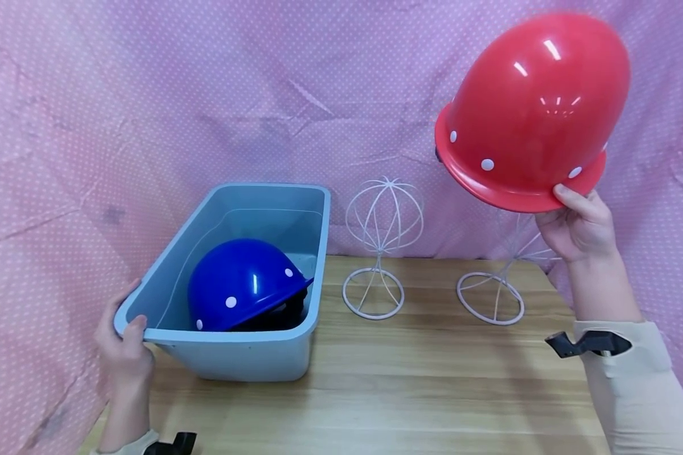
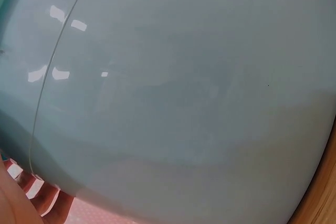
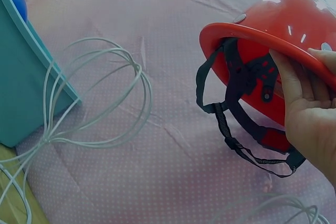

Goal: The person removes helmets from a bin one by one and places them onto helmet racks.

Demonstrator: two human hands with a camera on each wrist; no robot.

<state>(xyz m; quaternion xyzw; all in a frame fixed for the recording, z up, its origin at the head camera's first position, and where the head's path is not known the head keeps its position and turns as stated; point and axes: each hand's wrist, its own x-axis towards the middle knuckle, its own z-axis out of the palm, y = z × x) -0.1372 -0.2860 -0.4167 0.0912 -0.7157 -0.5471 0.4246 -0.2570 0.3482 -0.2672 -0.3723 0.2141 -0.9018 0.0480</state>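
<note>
My right hand (image 1: 583,224) holds a red hard hat (image 1: 541,114) by its brim, thumb outside and fingers inside. The hat is raised over the right-hand white wire stand (image 1: 492,297) and hides most of that stand's upper part. In the right wrist view, black straps (image 3: 231,124) hang below the hat's shell. My left hand (image 1: 126,351) grips the near left corner of a blue-grey plastic bin (image 1: 233,354). Inside the bin, a blue hard hat (image 1: 245,278) lies tilted, its brim toward the right wall. The bin's outer wall (image 2: 173,93) fills the left wrist view.
A second white wire stand (image 1: 380,246) with a round cage top stands on the wooden table (image 1: 410,379), just right of the bin. Pink dotted cloth (image 1: 250,95) hangs behind the table and along its sides.
</note>
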